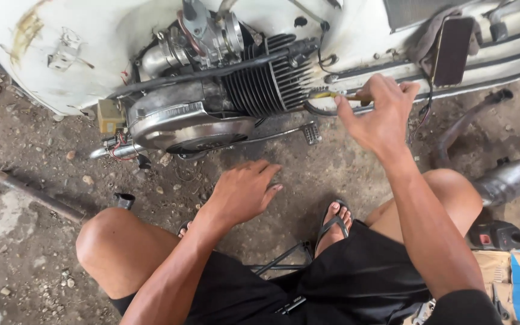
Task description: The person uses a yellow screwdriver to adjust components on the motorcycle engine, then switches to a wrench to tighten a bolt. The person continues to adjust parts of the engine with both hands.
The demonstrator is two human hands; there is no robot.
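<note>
Head view, one entry. Your right hand [380,114], at about one o'clock in the picture, has its fingers curled shut round the yellow-handled screwdriver [332,95]. The tool's long axis runs nearly level, nine to three o'clock, handle in your grip and working end pointing toward nine o'clock at the black finned cylinder [266,78] of the scooter engine. Whether the tip touches the fins cannot be told; it lies just beside their lower right corner. This hand is the nearer of the two to the cylinder, which sits at ten o'clock from your knuckles. Your left hand [245,189], near the picture's centre, holds nothing: fingers loosely spread and pointing toward two o'clock, hovering over or resting on the dirt ground [31,198], which of the two is unclear. The rounded metal engine cover [188,123] lies at eleven o'clock from it, apart from the fingers. The kick lever [284,133] runs between the two hands. The white scooter body [91,36] spans the top, and a grey exhaust pipe [510,177] lies at three o'clock.
</note>
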